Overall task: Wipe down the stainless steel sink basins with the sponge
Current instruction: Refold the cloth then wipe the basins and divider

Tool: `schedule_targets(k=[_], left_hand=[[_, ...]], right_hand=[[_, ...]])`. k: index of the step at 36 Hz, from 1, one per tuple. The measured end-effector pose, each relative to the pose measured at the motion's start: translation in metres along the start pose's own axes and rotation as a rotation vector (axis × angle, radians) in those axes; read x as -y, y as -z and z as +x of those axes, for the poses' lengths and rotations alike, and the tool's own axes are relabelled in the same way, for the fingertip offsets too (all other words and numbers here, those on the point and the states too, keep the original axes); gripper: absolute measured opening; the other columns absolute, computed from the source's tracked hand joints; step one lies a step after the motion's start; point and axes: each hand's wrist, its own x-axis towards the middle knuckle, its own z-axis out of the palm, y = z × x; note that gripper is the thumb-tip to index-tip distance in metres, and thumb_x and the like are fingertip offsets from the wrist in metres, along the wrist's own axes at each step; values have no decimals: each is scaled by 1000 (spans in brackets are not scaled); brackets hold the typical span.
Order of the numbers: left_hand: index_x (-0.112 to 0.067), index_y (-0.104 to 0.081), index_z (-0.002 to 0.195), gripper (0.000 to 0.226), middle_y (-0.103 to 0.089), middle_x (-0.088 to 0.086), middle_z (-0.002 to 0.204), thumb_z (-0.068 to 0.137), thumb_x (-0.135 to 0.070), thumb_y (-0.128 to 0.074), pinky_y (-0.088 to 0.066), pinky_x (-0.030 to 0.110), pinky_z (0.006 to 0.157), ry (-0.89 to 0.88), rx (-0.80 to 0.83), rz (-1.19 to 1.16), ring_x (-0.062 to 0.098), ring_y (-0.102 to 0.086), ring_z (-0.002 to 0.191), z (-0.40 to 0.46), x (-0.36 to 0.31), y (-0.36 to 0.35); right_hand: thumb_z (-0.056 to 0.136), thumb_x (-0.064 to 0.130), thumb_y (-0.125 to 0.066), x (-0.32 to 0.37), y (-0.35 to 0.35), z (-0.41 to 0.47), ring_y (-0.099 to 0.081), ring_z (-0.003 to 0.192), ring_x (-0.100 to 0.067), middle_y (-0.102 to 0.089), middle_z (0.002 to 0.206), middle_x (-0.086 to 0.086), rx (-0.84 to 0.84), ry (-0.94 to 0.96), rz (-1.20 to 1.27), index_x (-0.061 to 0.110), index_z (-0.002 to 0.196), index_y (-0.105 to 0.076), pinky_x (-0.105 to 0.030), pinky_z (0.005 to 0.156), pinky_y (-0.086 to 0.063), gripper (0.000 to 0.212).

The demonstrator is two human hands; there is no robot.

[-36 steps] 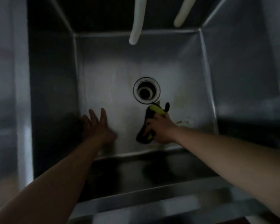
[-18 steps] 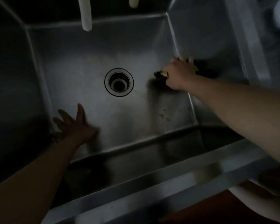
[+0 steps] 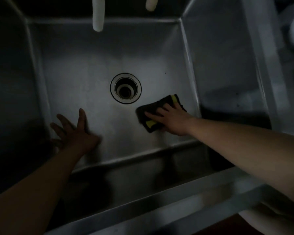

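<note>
The sponge, dark with yellow edges, lies flat on the sink basin floor, just right of the drain and near the right wall. The right hand presses down on it, fingers straight and spread over its top, forearm reaching in from the near right. The left hand rests flat on the floor at the near left, fingers splayed, holding nothing. Two pale hoses hang over the far edge

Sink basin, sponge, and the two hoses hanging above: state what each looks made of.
Sink basin: stainless steel, brushed grey sheen, folded seams. Sponge under the right hand: dark scouring layer over yellow foam, apparently. Hoses: pale, matte, probably plastic or rubber; too dim to say which.
</note>
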Motion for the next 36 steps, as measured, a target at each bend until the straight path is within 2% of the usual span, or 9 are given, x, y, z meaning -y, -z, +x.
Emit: schedule_targets(k=[5,9,13,17,20,24,28,31,36], left_hand=[[-57,30,140,123,52,8,146,73,-57,-74,6,71,112,-2,-2,1,40,40,138,2,-1,-1],[-56,32,139,123,52,9,146,74,-55,-72,6,71,111,5,3,11,41,39,138,6,0,-3],[-55,33,139,122,51,11,146,75,-53,-71,6,71,110,6,-13,26,42,38,139,10,0,-5],[-55,36,137,125,52,12,146,74,-56,-72,6,73,110,23,-11,27,43,38,138,13,1,-5],[-57,40,131,128,52,12,145,71,-60,-72,6,75,108,23,-14,23,43,39,138,14,-1,-4],[-57,40,131,128,53,12,144,71,-59,-73,8,74,108,11,-10,0,44,40,136,9,-3,-1],[-58,39,131,126,52,12,145,71,-52,-72,10,74,107,12,-21,-9,44,40,137,9,0,-2],[-58,41,129,124,52,13,145,72,-52,-69,10,75,107,8,-23,-17,44,40,137,12,2,-6],[-56,38,132,123,50,14,146,70,-50,-67,11,76,103,37,-66,-22,44,38,138,16,-1,-12]], right_hand=[[99,30,-44,-50,28,32,-29,133,-36,-31,150,-13,-188,-302,79,51,153,2,-55,110,-23,74],[97,38,-48,-83,60,70,-18,144,-42,-12,162,-13,-296,-617,336,49,155,-8,-60,117,-18,71],[88,60,-58,-95,82,90,-9,147,-45,-1,166,-5,-258,-660,490,45,156,-5,-59,119,-17,88],[87,52,-66,-89,75,71,-28,141,-43,-21,160,-11,-257,-662,385,36,155,-16,-62,111,-32,87],[92,44,-62,-71,57,45,-42,132,-43,-33,152,-17,-186,-745,348,23,155,-17,-55,106,-41,80],[86,23,-68,-28,14,8,-38,140,-40,-29,156,-20,-4,-971,550,13,156,-14,-44,111,-39,89],[87,20,-64,-2,-16,-10,-39,140,-36,-36,152,-23,229,-1058,665,0,149,-32,-38,115,-36,73],[97,16,-48,-1,-2,-5,-43,137,-34,-47,144,-22,217,-968,651,3,134,-53,-37,111,-34,39],[99,26,-48,9,-1,18,-54,125,-40,-49,139,-21,212,-1026,895,3,134,-52,-50,104,-46,43]])
